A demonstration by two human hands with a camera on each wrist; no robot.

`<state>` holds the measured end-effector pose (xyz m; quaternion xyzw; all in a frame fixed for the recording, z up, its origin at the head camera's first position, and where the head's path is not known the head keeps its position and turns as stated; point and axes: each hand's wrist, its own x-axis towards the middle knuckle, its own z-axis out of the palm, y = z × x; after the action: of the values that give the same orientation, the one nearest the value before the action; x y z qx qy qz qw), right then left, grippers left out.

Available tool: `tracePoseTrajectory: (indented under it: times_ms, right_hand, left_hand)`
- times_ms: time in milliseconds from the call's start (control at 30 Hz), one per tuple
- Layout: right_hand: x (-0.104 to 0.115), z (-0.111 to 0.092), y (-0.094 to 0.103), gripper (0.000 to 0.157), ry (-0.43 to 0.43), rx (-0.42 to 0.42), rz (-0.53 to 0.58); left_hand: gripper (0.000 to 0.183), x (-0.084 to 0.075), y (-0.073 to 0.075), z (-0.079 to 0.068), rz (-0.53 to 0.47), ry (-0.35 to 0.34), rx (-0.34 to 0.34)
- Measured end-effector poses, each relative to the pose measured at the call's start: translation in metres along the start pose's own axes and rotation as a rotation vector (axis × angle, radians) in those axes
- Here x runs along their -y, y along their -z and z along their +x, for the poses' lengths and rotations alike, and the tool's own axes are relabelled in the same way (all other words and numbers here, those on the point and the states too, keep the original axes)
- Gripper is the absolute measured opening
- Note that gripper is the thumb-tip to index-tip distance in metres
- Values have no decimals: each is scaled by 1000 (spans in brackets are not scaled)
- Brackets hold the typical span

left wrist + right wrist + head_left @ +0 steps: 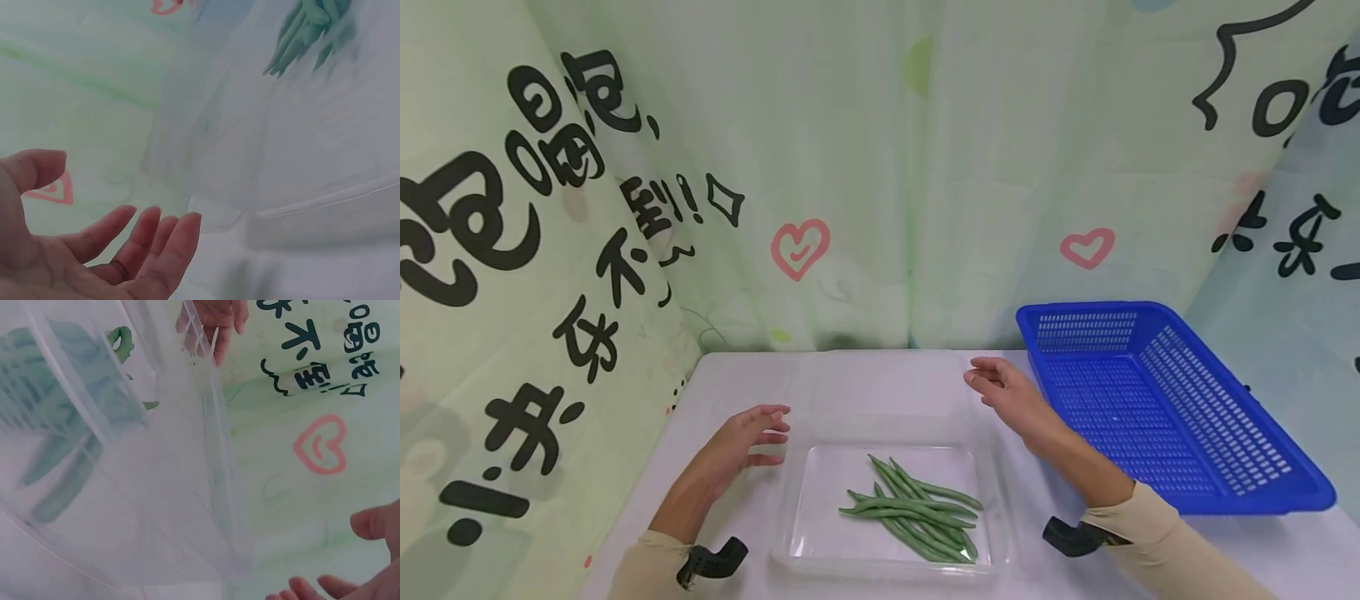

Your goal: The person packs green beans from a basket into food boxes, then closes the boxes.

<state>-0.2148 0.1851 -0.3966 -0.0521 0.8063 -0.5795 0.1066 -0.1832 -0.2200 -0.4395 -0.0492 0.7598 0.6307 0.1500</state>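
Several green beans (917,512) lie in a loose, crossing pile inside a clear plastic tray (790,533) on the table. My left hand (748,446) hovers beside the tray's left side, fingers apart and holding nothing. In the left wrist view, that hand's fingers (169,256) are spread and relaxed, with the tray wall beyond them. My right hand (1011,398) is in the air past the tray's far right corner, close to the blue basket (1150,492). Its fingers are loosely bent with nothing between them; the right wrist view shows the thumb (372,524) apart from the fingertips.
The blue perforated basket stands at the right, its left rim near my right forearm. A white cloth covers the table (850,379). Pale green curtains (970,167) with black writing and pink hearts hang behind and at both sides. Black wrist mounts (711,562) sit on both sleeves.
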Motion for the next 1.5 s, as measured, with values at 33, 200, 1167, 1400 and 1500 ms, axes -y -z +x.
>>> tracePoseTrajectory:
  times_ms: [33, 200, 1167, 1400, 1500]
  right_hand:
    - [-1, 1, -2, 64, -45, -17, 34]
    - [-6, 4, -12, 72, -201, -90, 175]
    - [-42, 16, -22, 81, -255, -112, 546]
    - [-31, 15, -18, 82, -126, -123, 608]
    - [-23, 14, -16, 82, -44, -121, 607]
  left_hand:
    - [51, -1, 0, 3, -10, -2, 4]
    - [65, -5, -3, 16, -89, 1, 53]
    - [90, 9, -12, 52, -331, -21, 294]
    - [89, -2, -7, 46, -242, -56, 273]
    - [89, -10, -6, 44, -235, -109, 233]
